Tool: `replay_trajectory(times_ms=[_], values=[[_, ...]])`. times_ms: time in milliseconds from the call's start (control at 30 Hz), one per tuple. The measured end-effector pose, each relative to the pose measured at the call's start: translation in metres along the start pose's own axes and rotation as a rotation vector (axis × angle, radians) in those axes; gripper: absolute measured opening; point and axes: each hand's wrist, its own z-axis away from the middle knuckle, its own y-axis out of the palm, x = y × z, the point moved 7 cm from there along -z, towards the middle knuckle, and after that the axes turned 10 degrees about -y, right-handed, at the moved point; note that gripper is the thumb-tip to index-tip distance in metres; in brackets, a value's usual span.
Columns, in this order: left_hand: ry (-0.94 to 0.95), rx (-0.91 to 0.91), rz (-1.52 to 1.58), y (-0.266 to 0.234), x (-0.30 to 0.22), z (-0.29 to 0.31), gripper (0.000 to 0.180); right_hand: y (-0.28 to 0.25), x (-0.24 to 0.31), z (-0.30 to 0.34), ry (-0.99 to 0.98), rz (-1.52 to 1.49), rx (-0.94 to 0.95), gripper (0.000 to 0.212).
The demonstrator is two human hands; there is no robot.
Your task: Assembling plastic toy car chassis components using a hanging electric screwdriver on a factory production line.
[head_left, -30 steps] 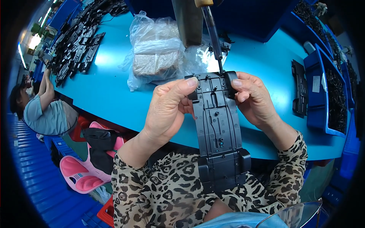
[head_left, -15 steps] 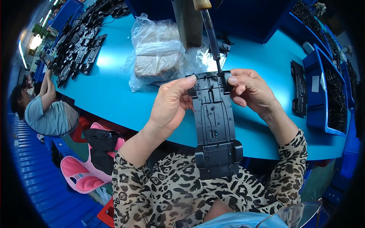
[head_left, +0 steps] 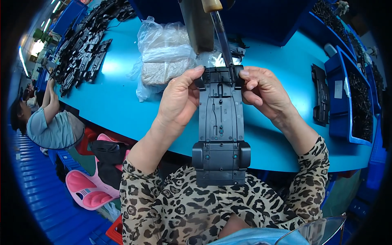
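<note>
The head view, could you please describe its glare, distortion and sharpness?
Head view: glare whitens the glossy turquoise tabletop at left; same view: the tabletop's near edge bows, frame corners go black; same view: the long black plastic panel looks fairly sharp.

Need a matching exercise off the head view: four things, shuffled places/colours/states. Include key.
Things
1. long plate
2. block-shaped bundle
3. lower-left chair
4. loose heap of parts

Places, colours, states
A. pink, dark cloth on it
B. toward the far left of the table
C. held by left hand and right hand
D. wrapped in see-through plastic

Pairs: 1-C, 2-D, 3-A, 4-B
</note>
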Motion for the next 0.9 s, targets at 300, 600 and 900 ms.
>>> replay_trajectory(times_ms=[300, 600, 900], values=[[-0.005, 0.049, 0.058, 0.006, -0.002, 0.003, 0.010, 0.003, 0.003, -0.001, -0.023, 0.015, -0.015, 0.012], [-0.012, 0.089, 0.053, 0.012, -0.003, 0.005, 0.009, 0.004, 0.004, 0.001, -0.027, 0.019, -0.031, 0.012], [-0.013, 0.084, 0.050, 0.013, -0.003, 0.004, 0.009, 0.003, 0.004, 0.000, -0.023, 0.003, -0.031, 0.013]])
